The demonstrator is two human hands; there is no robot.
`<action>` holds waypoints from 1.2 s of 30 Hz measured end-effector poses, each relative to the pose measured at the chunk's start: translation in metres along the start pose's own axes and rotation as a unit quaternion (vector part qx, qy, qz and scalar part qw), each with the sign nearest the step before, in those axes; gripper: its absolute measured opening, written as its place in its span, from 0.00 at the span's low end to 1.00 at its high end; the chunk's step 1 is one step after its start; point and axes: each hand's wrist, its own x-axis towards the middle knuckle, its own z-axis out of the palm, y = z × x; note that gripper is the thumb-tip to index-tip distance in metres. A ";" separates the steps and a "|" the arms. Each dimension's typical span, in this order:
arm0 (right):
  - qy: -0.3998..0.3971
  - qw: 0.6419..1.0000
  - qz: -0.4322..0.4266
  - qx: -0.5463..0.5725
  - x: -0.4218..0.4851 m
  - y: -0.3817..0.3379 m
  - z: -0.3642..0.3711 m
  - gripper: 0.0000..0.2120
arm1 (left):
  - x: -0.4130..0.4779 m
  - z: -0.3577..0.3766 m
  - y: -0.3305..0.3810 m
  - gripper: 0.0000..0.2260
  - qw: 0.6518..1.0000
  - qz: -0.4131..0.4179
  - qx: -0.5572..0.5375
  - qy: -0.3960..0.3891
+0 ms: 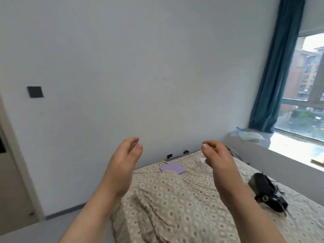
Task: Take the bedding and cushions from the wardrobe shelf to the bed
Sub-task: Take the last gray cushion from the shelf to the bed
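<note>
I see both hands raised mid-frame over the bed [175,199], the left hand [122,160] and right hand [219,158] each empty with fingers loosely curled and open, holding nothing. A patterned sheet [166,216] is rumpled across the bed in the lower centre. On it lie a purple folded cloth [172,167] near the wall and, at lower right, a black bag [268,192] whose contents I cannot tell.

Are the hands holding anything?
Empty. The left hand and right hand hover above the bed with loosely curled fingers, gripping nothing.
</note>
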 end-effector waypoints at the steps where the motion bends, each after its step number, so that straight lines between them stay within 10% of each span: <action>1: -0.024 1.000 -0.002 0.008 -0.003 -0.003 0.016 0.19 | -0.007 -0.019 0.008 0.20 1.000 0.002 0.008 0.021; 17: -0.368 0.922 -0.074 0.091 -0.131 -0.108 0.358 0.07 | -0.156 -0.378 0.103 0.25 0.921 0.028 0.134 0.365; 36: -0.688 0.673 -0.065 0.263 -0.376 -0.222 0.703 0.07 | -0.364 -0.629 0.209 0.17 0.626 0.017 0.359 0.692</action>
